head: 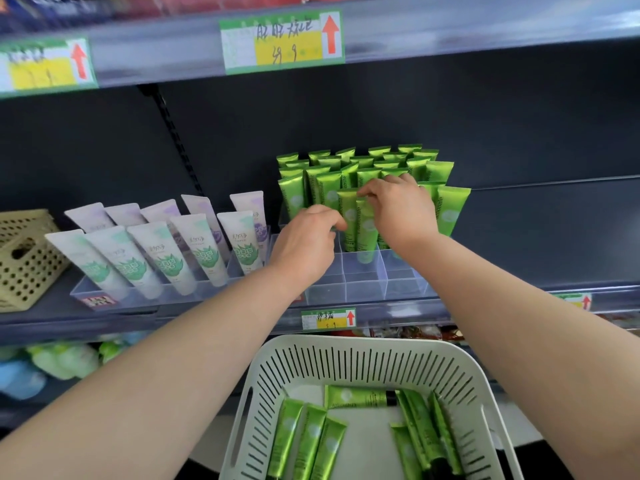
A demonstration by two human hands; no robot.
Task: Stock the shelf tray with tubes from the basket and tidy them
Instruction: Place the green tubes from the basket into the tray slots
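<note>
A clear divided shelf tray (363, 282) on the shelf holds several upright green tubes (346, 171), packed at the back, with its front cells bare. My right hand (398, 209) pinches the top of a green tube (365, 220) standing in the front row. My left hand (308, 237) has its fingers curled at a tube beside it; that grip is partly hidden. Below, a white slotted basket (363, 362) contains several loose green tubes (308, 441) lying flat.
Left of the tray, another clear tray (114, 292) carries white tubes with green and purple prints (166, 251). A beige perforated basket (24, 265) stands at the far left. Price tags hang on the shelf edges (327, 318). The upper shelf edge (485, 36) overhangs.
</note>
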